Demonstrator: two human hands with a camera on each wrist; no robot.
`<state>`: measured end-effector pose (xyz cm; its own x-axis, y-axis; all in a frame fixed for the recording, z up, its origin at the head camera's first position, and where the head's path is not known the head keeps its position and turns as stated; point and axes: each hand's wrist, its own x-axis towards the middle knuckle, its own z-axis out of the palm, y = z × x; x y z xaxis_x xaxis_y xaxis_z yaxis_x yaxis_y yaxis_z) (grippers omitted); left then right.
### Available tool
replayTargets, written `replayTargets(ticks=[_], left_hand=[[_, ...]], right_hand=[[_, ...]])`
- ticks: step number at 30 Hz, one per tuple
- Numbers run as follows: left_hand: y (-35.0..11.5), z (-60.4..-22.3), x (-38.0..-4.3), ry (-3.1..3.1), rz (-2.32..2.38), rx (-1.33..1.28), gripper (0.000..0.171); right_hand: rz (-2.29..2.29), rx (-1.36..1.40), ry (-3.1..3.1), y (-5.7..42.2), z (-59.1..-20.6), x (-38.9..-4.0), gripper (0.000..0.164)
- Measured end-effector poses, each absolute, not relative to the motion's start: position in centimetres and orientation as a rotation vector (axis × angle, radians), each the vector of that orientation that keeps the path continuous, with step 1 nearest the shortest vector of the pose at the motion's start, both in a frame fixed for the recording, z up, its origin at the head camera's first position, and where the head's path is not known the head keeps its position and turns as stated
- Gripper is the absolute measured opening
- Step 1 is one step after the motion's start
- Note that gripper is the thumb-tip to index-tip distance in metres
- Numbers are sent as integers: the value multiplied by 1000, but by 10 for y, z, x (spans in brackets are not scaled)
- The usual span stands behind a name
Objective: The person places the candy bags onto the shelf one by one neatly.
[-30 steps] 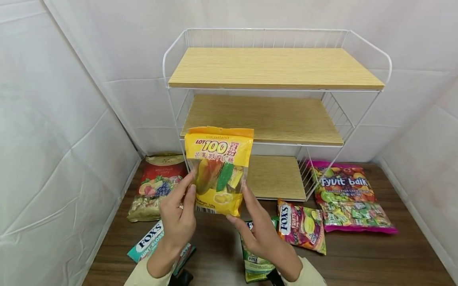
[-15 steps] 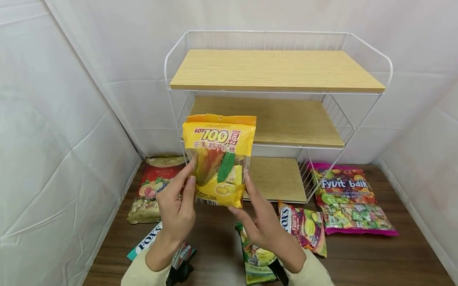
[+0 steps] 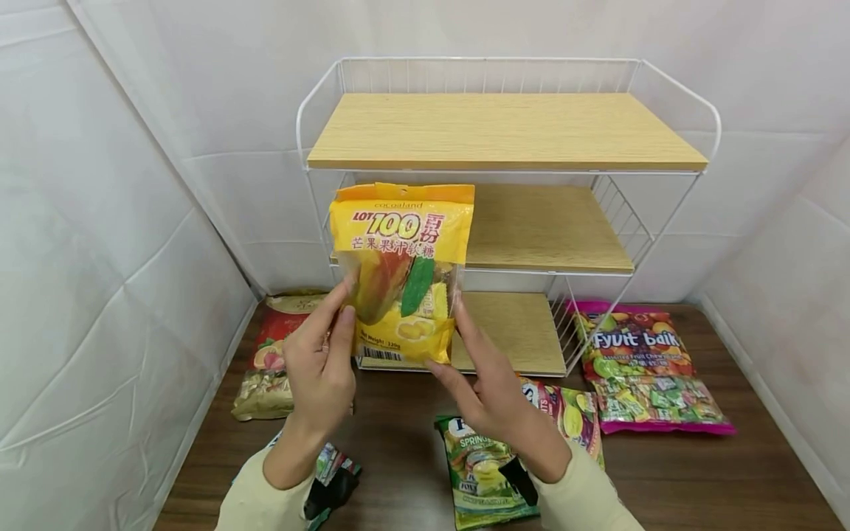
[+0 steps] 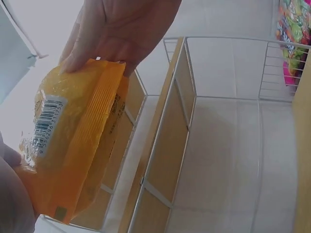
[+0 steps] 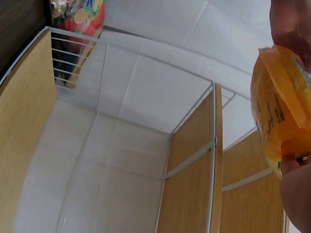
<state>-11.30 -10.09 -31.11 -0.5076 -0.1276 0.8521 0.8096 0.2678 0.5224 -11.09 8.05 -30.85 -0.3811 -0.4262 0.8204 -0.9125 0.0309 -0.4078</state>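
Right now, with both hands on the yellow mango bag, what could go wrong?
The left hand and right hand grip the yellow bag low, so its top might flop. In the head view it overlaps the middle shelf, whose edge might catch it if pushed forward.

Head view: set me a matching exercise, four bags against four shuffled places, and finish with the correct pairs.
Things:
1. yellow bag
2. green bag
3. magenta-edged bag
4. red-and-gold bag

Places:
A. lying right of the rack
B. lying left of the rack
C. held by the left hand and right hand
D. lying on the table, in front of the rack

Pairs: 1-C, 2-D, 3-A, 4-B
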Motion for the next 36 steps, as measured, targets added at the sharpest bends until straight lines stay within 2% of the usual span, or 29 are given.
replayTargets(ticks=[11, 25, 36], left_hand=[[-101, -296, -120, -1620, -1444, -658, 33], [-98, -259, -131, -1615, -1480, -698, 34], [-100, -246, -138, -1609, -1494, -669, 33]], right_hand=[[1296, 1398, -1779, 83, -297, -125, 62], [1285, 1385, -1749, 92, -286, -156, 65], [1289, 1364, -1820, 88, -252, -142, 66]])
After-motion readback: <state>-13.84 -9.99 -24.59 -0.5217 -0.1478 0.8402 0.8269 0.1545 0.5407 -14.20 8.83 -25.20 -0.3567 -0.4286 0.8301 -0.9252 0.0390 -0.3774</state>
